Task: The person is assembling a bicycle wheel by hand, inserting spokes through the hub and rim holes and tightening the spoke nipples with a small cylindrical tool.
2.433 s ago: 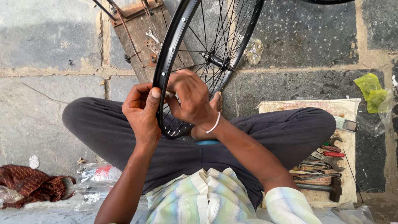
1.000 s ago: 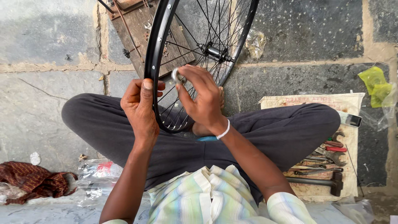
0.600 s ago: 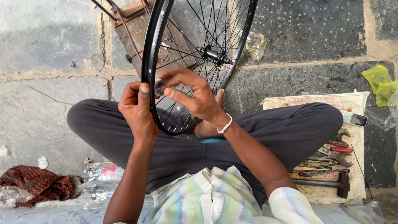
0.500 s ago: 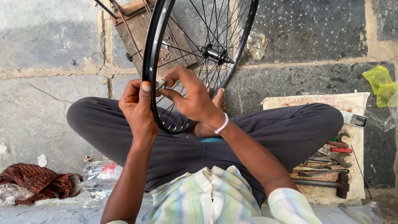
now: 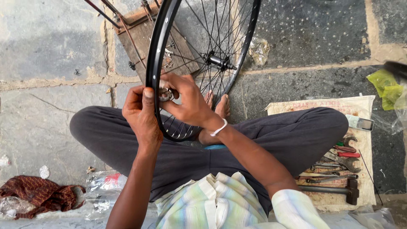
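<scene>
Black bicycle rim (image 5: 153,63) stands upright between the knees of a person sitting cross-legged on a stone floor (image 5: 51,51). The left hand (image 5: 142,112) is clamped on the rim's edge, steadying it. The right hand (image 5: 188,101) pinches a small metal tool (image 5: 165,94) at the rim's inner side, where the spokes (image 5: 207,38) meet it. The step looks like adjusting one spoke's tension; the next move likely calls for a small, controlled twist while the rim stays steady. Tools (image 5: 339,165) lie on a mat (image 5: 322,106) at the right.
</scene>
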